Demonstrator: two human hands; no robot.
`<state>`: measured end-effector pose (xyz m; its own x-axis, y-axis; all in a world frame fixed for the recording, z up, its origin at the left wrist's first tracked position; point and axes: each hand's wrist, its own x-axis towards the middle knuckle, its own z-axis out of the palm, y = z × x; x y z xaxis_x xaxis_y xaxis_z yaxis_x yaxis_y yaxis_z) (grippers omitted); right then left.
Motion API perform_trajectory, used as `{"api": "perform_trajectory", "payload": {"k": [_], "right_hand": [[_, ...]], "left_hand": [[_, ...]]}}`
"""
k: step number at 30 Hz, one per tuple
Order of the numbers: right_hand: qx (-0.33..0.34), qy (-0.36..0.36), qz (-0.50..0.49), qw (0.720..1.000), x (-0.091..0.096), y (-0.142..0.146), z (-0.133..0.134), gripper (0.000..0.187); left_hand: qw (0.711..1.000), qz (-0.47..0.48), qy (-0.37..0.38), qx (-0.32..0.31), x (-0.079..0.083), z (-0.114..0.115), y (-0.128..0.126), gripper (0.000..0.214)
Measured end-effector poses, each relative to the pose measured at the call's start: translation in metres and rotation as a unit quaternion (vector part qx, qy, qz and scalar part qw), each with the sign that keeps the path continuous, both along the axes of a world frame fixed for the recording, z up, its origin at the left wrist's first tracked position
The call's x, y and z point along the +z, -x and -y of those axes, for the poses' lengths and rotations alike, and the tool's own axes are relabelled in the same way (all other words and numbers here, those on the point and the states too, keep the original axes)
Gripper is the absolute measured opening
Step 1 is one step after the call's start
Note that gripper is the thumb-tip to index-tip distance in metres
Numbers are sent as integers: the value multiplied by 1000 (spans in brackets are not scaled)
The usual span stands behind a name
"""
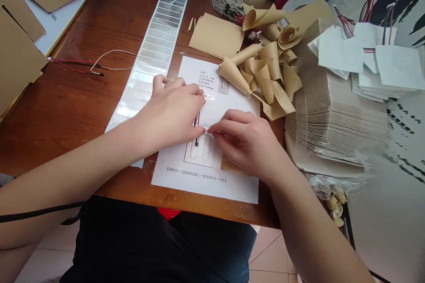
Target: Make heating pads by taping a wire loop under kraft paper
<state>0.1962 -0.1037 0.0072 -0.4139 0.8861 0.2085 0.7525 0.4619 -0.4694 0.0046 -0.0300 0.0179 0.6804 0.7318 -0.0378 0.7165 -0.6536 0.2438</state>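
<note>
The reddish-brown wood of the bench (63, 119) contrasts with the white sheet (202, 185) and its black print. A red-and-black wire (198, 124) crosses the sheet, beside curls of tan kraft paper (265, 70).

White paper sheet (206, 190) printed DRS-206DC-E001-01 near bottom edge; small upper text block reads 206DC, 70mm.

Reddish-brown wooden tabletop (76, 110), printed paper sheet (206, 188) near its front edge, white label strip (149, 53) just left of the sheet, red-and-black wires (75, 65) farther left, kraft paper square (215, 35) just behind the sheet, curled kraft paper pieces (265, 70) touching the sheet's back right corner
</note>
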Motion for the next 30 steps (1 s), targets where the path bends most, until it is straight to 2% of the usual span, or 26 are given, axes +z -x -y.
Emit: {"api": "perform_trajectory", "payload": {"k": [30], "right_hand": [[31, -58, 5, 998, -9, -5, -2, 21]], "left_hand": [[1000, -1, -22, -10, -4, 0, 0, 37]]}}
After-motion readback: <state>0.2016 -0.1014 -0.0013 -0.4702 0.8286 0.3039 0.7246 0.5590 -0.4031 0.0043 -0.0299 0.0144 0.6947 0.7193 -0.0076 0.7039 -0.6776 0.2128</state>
